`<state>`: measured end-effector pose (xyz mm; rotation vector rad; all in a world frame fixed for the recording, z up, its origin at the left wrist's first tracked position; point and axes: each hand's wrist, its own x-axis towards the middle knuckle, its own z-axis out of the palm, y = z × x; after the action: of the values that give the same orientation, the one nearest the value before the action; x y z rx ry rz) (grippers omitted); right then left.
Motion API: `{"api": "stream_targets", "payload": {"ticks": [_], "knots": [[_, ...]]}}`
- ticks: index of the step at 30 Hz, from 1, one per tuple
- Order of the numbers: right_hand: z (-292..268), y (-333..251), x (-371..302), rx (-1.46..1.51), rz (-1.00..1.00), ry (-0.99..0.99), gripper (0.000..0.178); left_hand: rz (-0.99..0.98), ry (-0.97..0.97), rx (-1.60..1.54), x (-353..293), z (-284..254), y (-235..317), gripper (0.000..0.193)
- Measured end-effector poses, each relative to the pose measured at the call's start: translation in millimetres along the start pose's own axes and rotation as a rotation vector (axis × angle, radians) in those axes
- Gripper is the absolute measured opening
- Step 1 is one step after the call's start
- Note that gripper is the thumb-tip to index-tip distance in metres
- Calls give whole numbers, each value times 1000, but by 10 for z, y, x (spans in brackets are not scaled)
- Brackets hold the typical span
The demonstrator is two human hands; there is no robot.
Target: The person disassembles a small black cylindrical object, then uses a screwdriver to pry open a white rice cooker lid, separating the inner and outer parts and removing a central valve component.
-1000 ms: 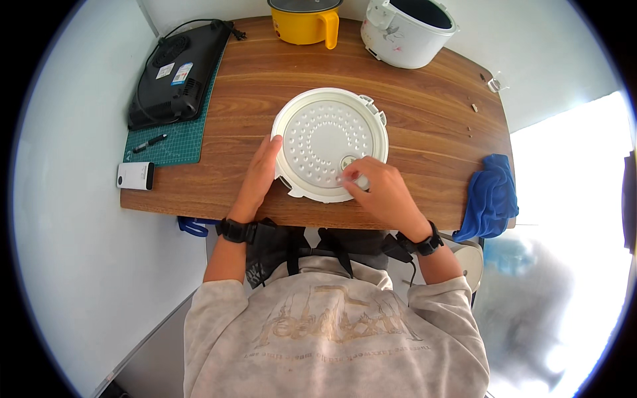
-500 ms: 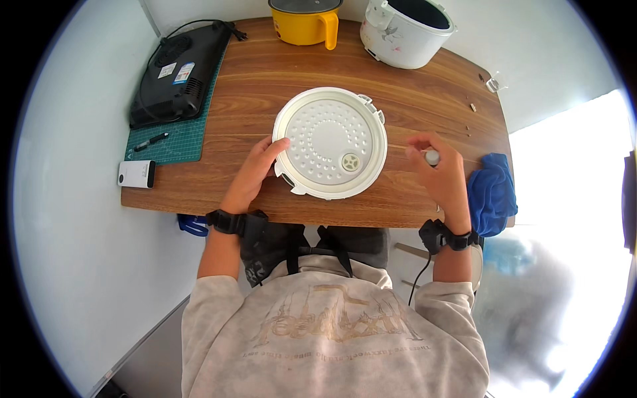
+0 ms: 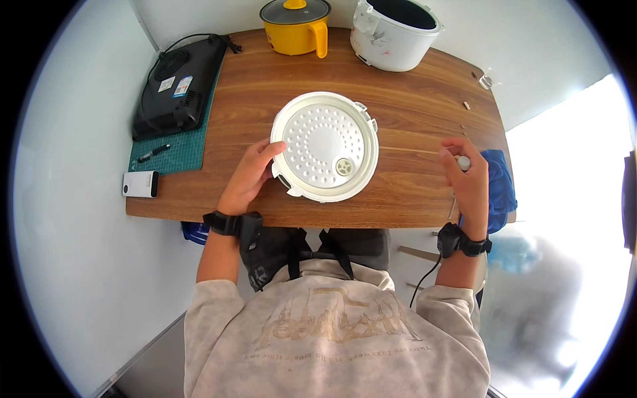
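My left hand [image 3: 249,174] grips the left rim of a round white rice cooker lid [image 3: 321,132], its thumb on top and its other fingers beneath. The lid's dimpled inner side faces up, with a small round slotted vent at the lower right. Some way to the right, my right hand [image 3: 468,178] is closed round a small object with a pale round end [image 3: 464,162]; the fingers hide the rest of it. A thin pale sliver [image 3: 452,205] shows beside my right wrist, its kind unclear.
Along the far edge stand a yellow pot [image 3: 292,38] with a glass lid and a white rice cooker body [image 3: 393,40]. A black appliance [image 3: 176,89], a pen [image 3: 154,153] and a green mat [image 3: 186,156] lie left, near a white power bank [image 3: 140,184]. A blue cloth [image 3: 499,189] lies right.
My right hand has moved right, away from the lid, toward the blue cloth, still closed on the small object. My left hand keeps its hold on the lid. The view has shifted slightly.
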<state>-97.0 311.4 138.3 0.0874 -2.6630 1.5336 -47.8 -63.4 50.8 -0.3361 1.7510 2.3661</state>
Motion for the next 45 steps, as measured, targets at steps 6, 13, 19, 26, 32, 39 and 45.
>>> {"api": "stream_targets", "payload": {"ticks": [6, 13, 19, 26, 32, 39, 45], "knots": [[-123, 81, -76, 83, -12, 39, 18, 262, 120, 122, -78, 176, 197, 47], [-108, 185, -126, 43, -67, 53, 16, 658, 276, 557, -110, 368, 540, 41], [-71, 234, -156, 79, -50, 40, 15, 771, 396, 845, -14, 303, 530, 41], [-40, 291, -178, 112, -57, 8, 15, 990, 340, 1329, 1, 425, 487, 51], [-29, 216, -196, 95, -52, -16, 14, 1043, 331, 1562, -21, 547, 258, 72], [53, 289, -179, 40, -38, -89, 18, 1062, 188, 1565, -112, 605, 16, 73], [311, 381, -52, -172, -94, -368, 40, 1000, 55, 1656, -232, 689, -198, 72]]}}
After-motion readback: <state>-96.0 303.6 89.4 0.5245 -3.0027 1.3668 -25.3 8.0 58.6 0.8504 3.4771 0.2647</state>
